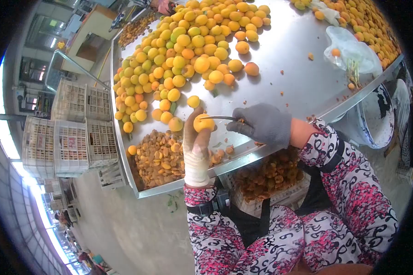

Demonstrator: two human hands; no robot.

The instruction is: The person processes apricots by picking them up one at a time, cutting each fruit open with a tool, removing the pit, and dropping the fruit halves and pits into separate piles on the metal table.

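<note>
My left hand (196, 146), in a pale glove with bare fingertips, is closed round a yellow apricot (203, 123) above the table's near edge. In my right hand (264, 123), which wears a grey knit glove, is a small curved knife (220, 118). Its blade points left, and the tip meets the apricot's upper side. Beyond my hands a large heap of whole apricots (183, 55) covers the left part of the metal table (280, 59). A pile of brown apricot stones (158, 158) lies in the near left corner, beside my left wrist.
Below the table edge, a crate of split apricots (270, 176) stands close to my lap. White plastic crates (71, 142) are stacked on the left. A white bucket (376, 117) stands at the right. A plastic bag (351, 48) lies near more apricots (371, 27) at the far right.
</note>
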